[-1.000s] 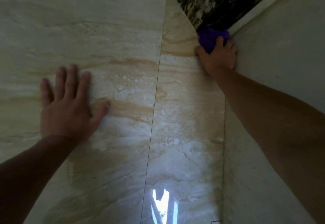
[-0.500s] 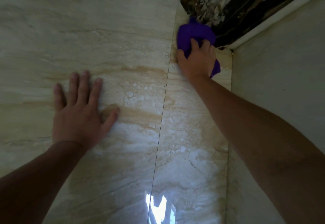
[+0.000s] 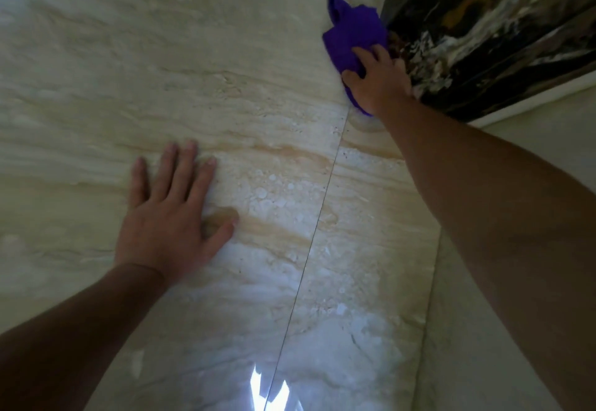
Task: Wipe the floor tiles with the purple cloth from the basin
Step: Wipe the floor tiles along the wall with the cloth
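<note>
Your right hand has its fingers curled over the cloth, pressing it onto the tiles right against the black marble, arm stretched forward. Your left hand lies flat on the tiles, fingers spread, holding nothing, well apart from the marble.

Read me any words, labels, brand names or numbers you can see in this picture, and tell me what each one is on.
None: no readable text shows anywhere in the view.
The purple cloth under the right hand shows no tag or print.
The beige floor tiles and the dark marbled panel carry only veining.
The left hand lies flat on bare tile.
</note>
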Motion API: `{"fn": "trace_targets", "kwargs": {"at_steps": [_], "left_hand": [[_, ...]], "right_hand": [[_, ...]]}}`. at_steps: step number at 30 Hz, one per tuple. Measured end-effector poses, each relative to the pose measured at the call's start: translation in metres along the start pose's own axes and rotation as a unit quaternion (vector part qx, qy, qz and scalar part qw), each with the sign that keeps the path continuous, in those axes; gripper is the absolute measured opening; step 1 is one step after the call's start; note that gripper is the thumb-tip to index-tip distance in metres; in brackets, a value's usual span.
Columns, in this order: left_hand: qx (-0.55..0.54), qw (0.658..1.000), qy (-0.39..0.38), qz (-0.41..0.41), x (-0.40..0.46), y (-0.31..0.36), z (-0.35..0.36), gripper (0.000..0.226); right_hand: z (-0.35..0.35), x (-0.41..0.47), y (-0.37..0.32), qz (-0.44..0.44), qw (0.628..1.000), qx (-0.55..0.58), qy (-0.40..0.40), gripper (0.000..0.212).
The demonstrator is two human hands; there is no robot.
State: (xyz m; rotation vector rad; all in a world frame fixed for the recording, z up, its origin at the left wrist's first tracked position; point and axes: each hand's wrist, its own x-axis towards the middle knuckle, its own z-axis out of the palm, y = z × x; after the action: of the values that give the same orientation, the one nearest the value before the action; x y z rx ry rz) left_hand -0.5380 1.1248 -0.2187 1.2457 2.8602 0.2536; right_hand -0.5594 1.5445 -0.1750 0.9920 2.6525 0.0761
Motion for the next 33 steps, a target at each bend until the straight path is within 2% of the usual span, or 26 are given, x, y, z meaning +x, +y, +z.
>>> {"fn": "trace_targets", "kwargs": {"at_steps": [4,6,11,16,18,21,24,26,29,31,33], "left_hand": [[-0.005,1.0,0.001,-0.005,0.002,0.0,-0.001,0.091],[-0.011,1.0,-0.002,-0.008,0.0,0.001,-0.002,0.091],[-0.032,0.999,-0.01,-0.012,0.0,0.001,-0.002,0.09],[-0.028,1.0,-0.007,-0.011,-0.001,-0.002,0.0,0.089],[-0.033,0.999,-0.016,-0.021,0.002,-0.001,-0.002,0.09],[-0.045,0.997,-0.046,-0.031,-0.006,0.002,-0.013,0.092],[-0.046,0.989,-0.139,-0.02,-0.003,0.007,-0.049,0.096],[0.043,0.973,-0.224,-0.028,-0.01,0.019,-0.074,0.097],[0.135,0.936,-0.324,-0.032,-0.098,0.055,-0.091,0.106],[0.125,0.925,-0.359,-0.026,-0.177,0.068,-0.087,0.116],[0.067,0.918,-0.388,-0.043,-0.225,0.061,-0.081,0.125]], "right_hand": [[0.031,-0.074,0.029,-0.046,0.989,-0.048,0.129,0.055],[0.044,-0.113,0.05,-0.042,0.987,-0.045,0.15,0.05],[0.054,-0.165,0.116,0.058,0.991,-0.091,0.081,0.048],[0.043,-0.166,0.097,0.174,0.983,-0.049,0.022,0.042],[0.043,-0.194,0.1,0.166,0.985,-0.04,0.007,0.037],[0.042,-0.262,0.101,0.107,0.992,-0.055,-0.041,0.036],[0.047,-0.334,0.089,0.082,0.987,-0.066,-0.123,0.036],[0.049,-0.371,0.075,0.086,0.981,-0.067,-0.159,0.036],[0.05,-0.431,0.058,0.058,0.972,-0.072,-0.214,0.039],[0.056,-0.463,0.049,0.045,0.962,-0.083,-0.256,0.04],[0.059,-0.487,0.037,0.046,0.956,-0.085,-0.278,0.039]]}}
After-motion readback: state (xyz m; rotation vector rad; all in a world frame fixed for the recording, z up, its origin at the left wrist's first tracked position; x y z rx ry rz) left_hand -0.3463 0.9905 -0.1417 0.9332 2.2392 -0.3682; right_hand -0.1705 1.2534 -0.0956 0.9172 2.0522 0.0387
